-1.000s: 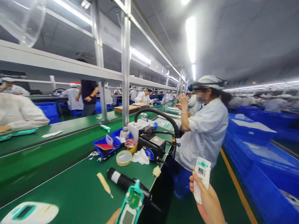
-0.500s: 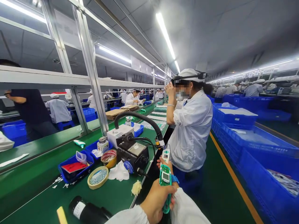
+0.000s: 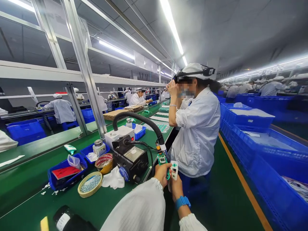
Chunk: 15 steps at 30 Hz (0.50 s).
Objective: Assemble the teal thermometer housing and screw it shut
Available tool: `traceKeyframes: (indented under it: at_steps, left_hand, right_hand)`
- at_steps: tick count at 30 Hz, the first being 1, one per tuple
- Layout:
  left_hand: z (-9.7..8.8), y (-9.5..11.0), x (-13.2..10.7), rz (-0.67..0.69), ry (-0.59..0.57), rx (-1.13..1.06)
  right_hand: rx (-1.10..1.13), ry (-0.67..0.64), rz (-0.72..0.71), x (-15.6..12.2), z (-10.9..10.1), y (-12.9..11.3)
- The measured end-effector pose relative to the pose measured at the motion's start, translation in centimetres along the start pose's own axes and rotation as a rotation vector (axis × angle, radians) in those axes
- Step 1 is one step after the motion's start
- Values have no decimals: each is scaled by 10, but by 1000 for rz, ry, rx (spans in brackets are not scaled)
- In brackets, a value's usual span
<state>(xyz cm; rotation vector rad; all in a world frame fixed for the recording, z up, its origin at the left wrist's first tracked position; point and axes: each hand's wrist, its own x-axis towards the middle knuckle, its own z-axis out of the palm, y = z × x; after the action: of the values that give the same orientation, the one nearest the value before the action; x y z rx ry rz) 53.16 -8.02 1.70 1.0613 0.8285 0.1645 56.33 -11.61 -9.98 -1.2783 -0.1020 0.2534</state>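
Observation:
My left hand is closed around a green device housing with a circuit board and small display showing in it. Just to the right, my right hand, with a blue watch on the wrist, grips a white plastic cover that has a dark window and a green mark. Both pieces are side by side, close under the nozzle of a black flexible hose; whether they touch the nozzle I cannot tell.
A black soldering station stands left of my hands on the green bench. Around it are a round tray of screws, a blue bin and a white cloth. A co-worker is close ahead; blue crates line the right.
My left hand has moved forward with the green housing, towards the hose nozzle. My right hand and the white cover now appear beside it rather than beyond it. The view has shifted slightly.

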Motion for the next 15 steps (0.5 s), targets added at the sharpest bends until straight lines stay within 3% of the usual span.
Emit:
traceKeyframes:
  at_steps: [5, 9, 12, 15]
  left_hand:
    - [5, 7, 23, -78, -91, 3]
    - [2, 9, 24, -128, -137, -7]
    - [-3, 8, 10, -158, -155, -14]
    - [-15, -1, -25, -183, -183, -4]
  right_hand:
    - [15, 69, 181, -7, -27, 1]
    - [25, 65, 191, -1, -26, -8]
    - [29, 24, 162, 6, -14, -14]
    - [37, -26, 100, 10, 1, -18]
